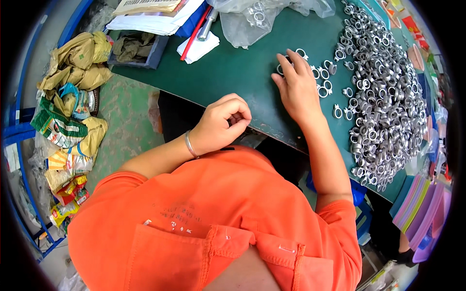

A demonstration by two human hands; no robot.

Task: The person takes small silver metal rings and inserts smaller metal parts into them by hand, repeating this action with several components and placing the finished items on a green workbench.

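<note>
My right hand (297,89) reaches over the green tabletop (204,72), its fingers stretched out and apart. A small grey metal ring (280,69) shows between its thumb and index finger, lying at the fingertips; I cannot tell whether it is gripped. Close beside that hand lie several loose rings (324,74), some with a small lug on the rim. My left hand (222,120) is held at the table's near edge, the fingers curled in toward the thumb. Whatever may be inside them is hidden. A metal bangle (191,144) circles the left wrist.
A large heap of metal rings (383,106) covers the table's right side. Toward the back lie a clear plastic bag (247,24), a red pen (196,33) on white tissue (201,48), papers (145,22) and a bin (136,51). Crumpled sacks (77,63) fill a blue rack at left.
</note>
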